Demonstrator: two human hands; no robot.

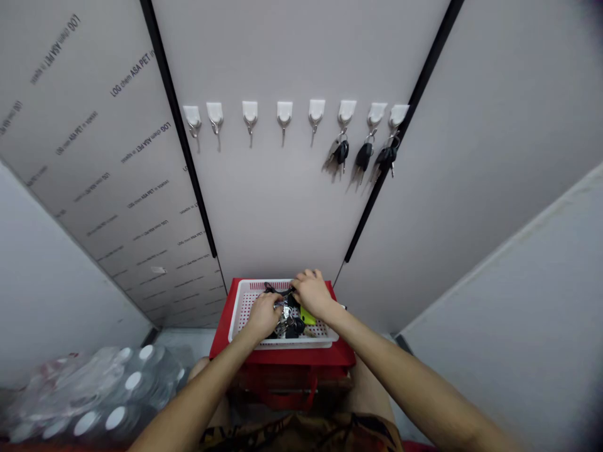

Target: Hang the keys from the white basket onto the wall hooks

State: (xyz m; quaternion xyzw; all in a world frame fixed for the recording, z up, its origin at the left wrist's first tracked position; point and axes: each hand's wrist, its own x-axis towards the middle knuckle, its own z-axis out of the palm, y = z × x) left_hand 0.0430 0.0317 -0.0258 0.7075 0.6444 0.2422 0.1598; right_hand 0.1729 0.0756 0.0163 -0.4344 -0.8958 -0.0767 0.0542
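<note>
A white perforated plastic basket (242,307) holds a jumble of keys (288,323), some with black heads, and a yellow-green item (308,316). My left hand (264,316) is inside the basket's left part, fingers closed at the keys. Over the far right part bends my right hand (311,294), its thumb and fingers pinched at a dark piece among the keys. A black strip-like piece (282,291) runs between both hands; its ends are hidden by my fingers.
White hooks (284,112) line the wall; key bunches (363,157) hang from the three rightmost, and the others hold nothing. The basket stands on a red box-like surface (301,356). Water bottles (134,381) in plastic wrap are at the lower left.
</note>
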